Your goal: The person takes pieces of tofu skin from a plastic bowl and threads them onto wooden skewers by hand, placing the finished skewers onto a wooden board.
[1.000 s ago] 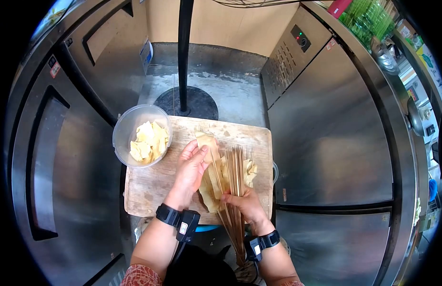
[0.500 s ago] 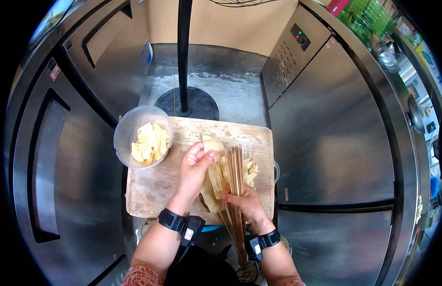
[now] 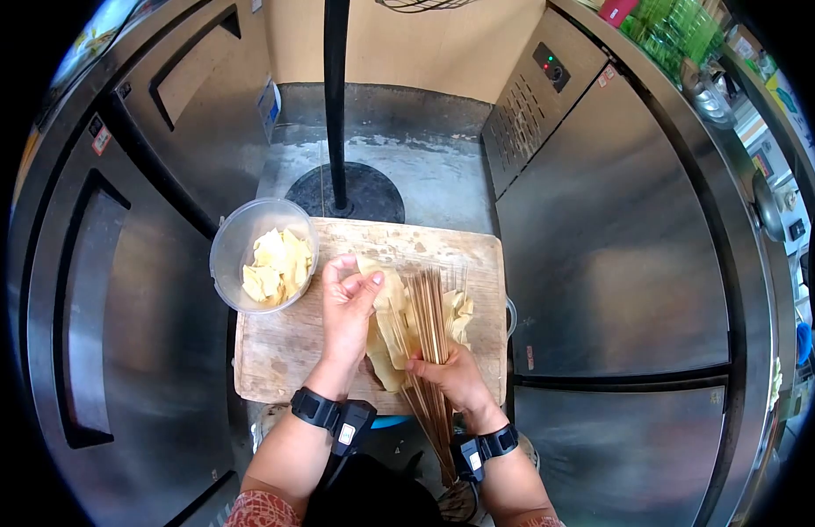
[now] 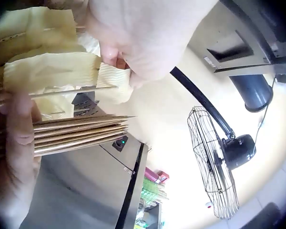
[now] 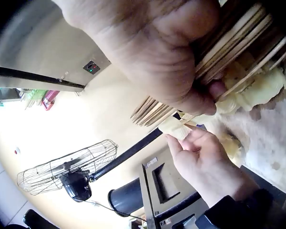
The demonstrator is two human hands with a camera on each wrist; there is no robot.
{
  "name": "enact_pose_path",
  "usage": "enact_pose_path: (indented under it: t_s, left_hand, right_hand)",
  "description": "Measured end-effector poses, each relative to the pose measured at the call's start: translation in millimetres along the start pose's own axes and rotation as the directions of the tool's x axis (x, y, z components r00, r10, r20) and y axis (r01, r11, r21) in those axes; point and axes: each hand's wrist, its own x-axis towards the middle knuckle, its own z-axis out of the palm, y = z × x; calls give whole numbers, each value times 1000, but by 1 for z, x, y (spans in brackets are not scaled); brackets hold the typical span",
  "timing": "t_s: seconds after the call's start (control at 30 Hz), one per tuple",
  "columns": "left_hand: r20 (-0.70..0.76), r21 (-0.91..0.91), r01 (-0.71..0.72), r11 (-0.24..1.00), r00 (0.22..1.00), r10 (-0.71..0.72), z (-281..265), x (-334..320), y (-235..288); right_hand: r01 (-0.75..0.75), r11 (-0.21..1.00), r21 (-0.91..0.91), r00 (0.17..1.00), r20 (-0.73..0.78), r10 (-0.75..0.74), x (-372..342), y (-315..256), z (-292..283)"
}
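Note:
My left hand (image 3: 344, 316) pinches a pale yellow strip of tofu skin (image 3: 387, 294) between thumb and fingers over the wooden board. In the left wrist view, a single bamboo skewer (image 4: 62, 92) runs into the ribbed end of this strip. My right hand (image 3: 458, 376) grips a thick bundle of bamboo skewers (image 3: 430, 307), points away from the body, with the thumb across them. More tofu skin pieces (image 3: 461, 316) lie behind and beside the bundle, partly hidden by it. In the right wrist view, the left fingertips are close to the skewer points.
A clear plastic tub (image 3: 225, 263) with pale yellow tofu skin pieces (image 3: 280, 263) stands at the left edge of the wooden board (image 3: 276, 360). Steel cabinets (image 3: 601, 255) flank both sides. Behind the board rises a black fan pole (image 3: 336, 114) on a round base (image 3: 372, 189).
My left hand has shifted slightly left, and the tofu skin strip it pinches has moved left and down with it. The right hand and skewer bundle stay almost in place.

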Motion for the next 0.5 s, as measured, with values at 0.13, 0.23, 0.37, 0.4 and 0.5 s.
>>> enact_pose_path:
  t_s: [0.13,0.23,0.37,0.4,0.5]
  left_hand:
    - [73,6,72,997,995,-72,2,-2,7]
    - [146,78,199,977,967,-208,-8,1,2]
    - [217,174,251,952,934,-285,-7,-5,8]
    - [229,192,243,951,931,-285,-5,-6,8]
    - [191,70,174,982,964,-185,2,-6,14]
  right_hand:
    - [0,1000,10,1000,3,0,0,0,-1]
    - [20,1000,8,1000,-7,-20,1,0,-3]
    - [58,998,34,998,-28,-57,2,-4,-3]
    - [54,997,51,998,-28,-52,1,-6,-3]
    - [82,995,55,996,-26,-80,0,-7,0]
